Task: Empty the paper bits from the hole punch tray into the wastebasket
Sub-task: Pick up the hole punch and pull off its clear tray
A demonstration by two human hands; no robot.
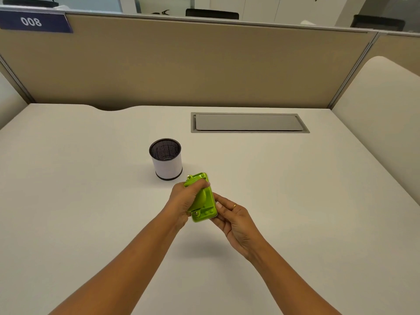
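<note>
One punch (pixel 202 197) held in two hands above the desk (pixel 295 189), one wastebasket (pixel 166 162) just beyond it.

The left hand (pixel 184 201) wraps around the green punch body, fingers curled over its top. The right hand (pixel 234 218) pinches the near right edge between thumb and fingers; one ring (pixel 234 205) shows. The mesh wastebasket stands upright, clear of both hands. One grey cable hatch (pixel 248 122) lies farther back.
</note>
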